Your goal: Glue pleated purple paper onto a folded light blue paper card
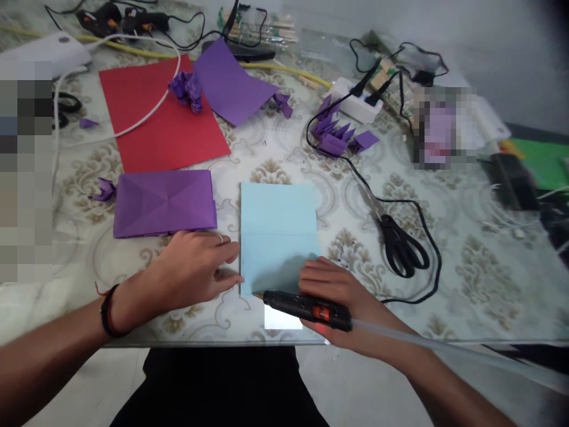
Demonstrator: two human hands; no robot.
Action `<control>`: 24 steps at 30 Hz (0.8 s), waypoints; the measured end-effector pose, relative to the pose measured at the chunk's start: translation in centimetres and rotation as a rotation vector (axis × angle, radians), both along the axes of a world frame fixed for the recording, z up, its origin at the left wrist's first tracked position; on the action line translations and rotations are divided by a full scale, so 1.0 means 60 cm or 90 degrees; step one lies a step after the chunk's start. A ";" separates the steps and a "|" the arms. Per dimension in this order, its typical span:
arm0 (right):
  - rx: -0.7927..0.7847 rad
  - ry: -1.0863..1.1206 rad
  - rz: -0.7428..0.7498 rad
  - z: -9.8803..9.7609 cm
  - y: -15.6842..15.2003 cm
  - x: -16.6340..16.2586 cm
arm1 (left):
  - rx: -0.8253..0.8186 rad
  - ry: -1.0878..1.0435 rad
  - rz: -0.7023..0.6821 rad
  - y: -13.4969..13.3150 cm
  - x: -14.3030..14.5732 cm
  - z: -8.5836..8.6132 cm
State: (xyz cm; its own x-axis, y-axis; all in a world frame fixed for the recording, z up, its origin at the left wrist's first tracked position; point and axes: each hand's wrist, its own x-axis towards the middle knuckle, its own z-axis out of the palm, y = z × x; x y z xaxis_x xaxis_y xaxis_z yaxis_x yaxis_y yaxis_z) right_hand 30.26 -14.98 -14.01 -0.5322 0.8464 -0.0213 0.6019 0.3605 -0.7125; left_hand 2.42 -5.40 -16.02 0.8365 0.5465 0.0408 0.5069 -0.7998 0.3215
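A folded light blue paper (276,228) lies flat near the table's front edge. My left hand (193,270) rests palm down at the paper's left edge, fingers stretched flat against it. My right hand (340,290) is closed around a black hot glue gun (306,308) with an orange trigger. The gun lies sideways with its nozzle pointing left at the paper's lower left corner. A clear glue stick sticks out of its back to the right.
Black scissors (400,243) and a black cord lie right of the blue paper. A folded purple sheet (164,201) sits to the left, a red sheet (162,112) and purple paper (231,83) behind it. Small folded purple pieces (340,133) and a white power strip (355,104) are at the back right.
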 end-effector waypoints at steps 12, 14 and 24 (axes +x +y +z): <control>0.002 -0.035 -0.027 0.007 -0.018 0.036 | -0.029 -0.001 -0.007 0.004 -0.003 -0.001; -0.001 -0.039 -0.037 0.006 -0.022 0.043 | -0.036 0.001 -0.007 0.004 -0.004 0.000; 0.005 -0.057 -0.059 0.002 -0.041 0.075 | -0.030 0.000 -0.007 0.004 -0.004 0.003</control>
State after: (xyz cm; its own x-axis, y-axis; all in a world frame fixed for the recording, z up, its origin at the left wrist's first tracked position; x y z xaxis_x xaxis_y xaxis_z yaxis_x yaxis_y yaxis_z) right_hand 34.79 -17.47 -13.90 -0.4477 0.8923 -0.0584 0.6941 0.3056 -0.6518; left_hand 2.20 -5.17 -15.84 0.8423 0.5387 0.0148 0.4986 -0.7894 0.3581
